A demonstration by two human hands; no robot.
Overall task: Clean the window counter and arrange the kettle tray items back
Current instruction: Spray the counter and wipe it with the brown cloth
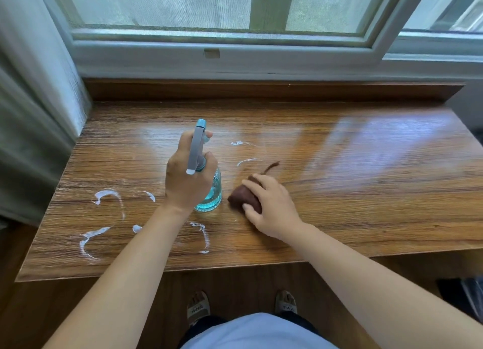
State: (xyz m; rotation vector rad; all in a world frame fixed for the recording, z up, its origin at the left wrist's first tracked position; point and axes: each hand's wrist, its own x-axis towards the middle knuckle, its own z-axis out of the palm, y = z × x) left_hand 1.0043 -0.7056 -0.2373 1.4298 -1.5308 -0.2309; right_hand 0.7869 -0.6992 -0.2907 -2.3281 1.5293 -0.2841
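A wooden counter (339, 191) runs under the window. White smears (109, 197) curl across its left half, and smaller ones (245, 161) lie near the middle. My left hand (187, 173) grips a clear spray bottle (213, 194) of blue liquid, a finger on the trigger and the grey-blue nozzle pointing away toward the window. My right hand (271, 204) holds a bunched brown cloth (244, 195) down on the counter, just right of the bottle. No kettle or tray is in view.
The window frame (222, 58) and a raised wooden ledge (261, 91) close off the back of the counter. A grey curtain (31, 113) hangs at the left. My sandalled feet (198, 306) stand on the wood floor below the front edge.
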